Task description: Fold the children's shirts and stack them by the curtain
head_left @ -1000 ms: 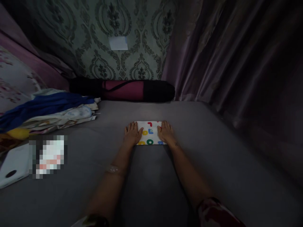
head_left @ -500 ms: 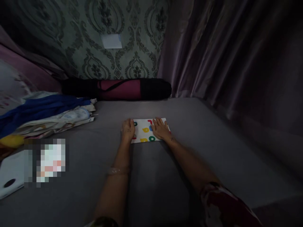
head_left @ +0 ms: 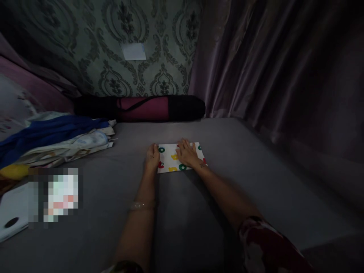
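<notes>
A white folded cloth (head_left: 167, 161) printed with red, yellow and green shapes lies flat on the grey sheet (head_left: 182, 204). At its left edge rests my left hand (head_left: 152, 156), on its side, fingers together along the edge; whether they pinch it is hidden. Flat on top of the cloth, right of its middle, lies my right hand (head_left: 188, 153) with its fingers spread. It covers part of the print and grips nothing.
A long black and maroon bag (head_left: 148, 108) lies along the patterned wall. Clothes (head_left: 65, 132), blue and white, are piled at the left. Nearer on that side are a yellow item (head_left: 14, 171) and a white object with a dark round spot (head_left: 17, 208). Curtains (head_left: 227, 60) hang at the right.
My right hand has slid a little to the left over the cloth, uncovering more of its right end. My left hand has shifted slightly left, showing more print at the left edge.
</notes>
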Tool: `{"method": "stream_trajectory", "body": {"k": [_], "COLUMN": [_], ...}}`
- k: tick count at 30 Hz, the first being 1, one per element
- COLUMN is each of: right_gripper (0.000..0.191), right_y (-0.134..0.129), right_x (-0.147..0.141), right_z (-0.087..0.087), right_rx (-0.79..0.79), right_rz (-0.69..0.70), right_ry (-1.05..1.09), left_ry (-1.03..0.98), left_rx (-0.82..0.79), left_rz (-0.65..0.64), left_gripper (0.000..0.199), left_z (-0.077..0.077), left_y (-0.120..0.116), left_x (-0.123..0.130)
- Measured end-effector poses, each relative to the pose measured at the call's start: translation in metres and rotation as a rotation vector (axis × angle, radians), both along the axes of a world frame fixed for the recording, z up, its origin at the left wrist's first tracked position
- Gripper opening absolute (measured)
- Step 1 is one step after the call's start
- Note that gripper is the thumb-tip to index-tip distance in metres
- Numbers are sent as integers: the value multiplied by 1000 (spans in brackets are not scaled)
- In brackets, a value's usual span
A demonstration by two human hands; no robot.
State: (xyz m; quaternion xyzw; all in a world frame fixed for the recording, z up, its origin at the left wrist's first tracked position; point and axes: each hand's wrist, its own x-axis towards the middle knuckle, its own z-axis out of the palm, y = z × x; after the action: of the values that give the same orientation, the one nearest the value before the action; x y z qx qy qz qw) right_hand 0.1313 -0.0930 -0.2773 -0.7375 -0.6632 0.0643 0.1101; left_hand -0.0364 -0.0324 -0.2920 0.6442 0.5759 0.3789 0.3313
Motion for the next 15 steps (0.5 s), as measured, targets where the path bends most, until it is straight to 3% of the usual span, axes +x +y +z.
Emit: {"method": "stream_trajectory", "body": {"k": [8,15], "right_gripper": [60,61], "right_y": [4,6], "right_x": [-15,-12], "right_z": [-20,-18], "right_rx": [-38,-71], "right_rz": [63,71], "right_ry": [37,12], "left_ry": [23,-57], "left_rx": [-70,-89], "left_rz": [151,202], "left_gripper": [44,43], "left_z": [4,-3], "left_y": [0,7], "left_x": [-1,-2]}}
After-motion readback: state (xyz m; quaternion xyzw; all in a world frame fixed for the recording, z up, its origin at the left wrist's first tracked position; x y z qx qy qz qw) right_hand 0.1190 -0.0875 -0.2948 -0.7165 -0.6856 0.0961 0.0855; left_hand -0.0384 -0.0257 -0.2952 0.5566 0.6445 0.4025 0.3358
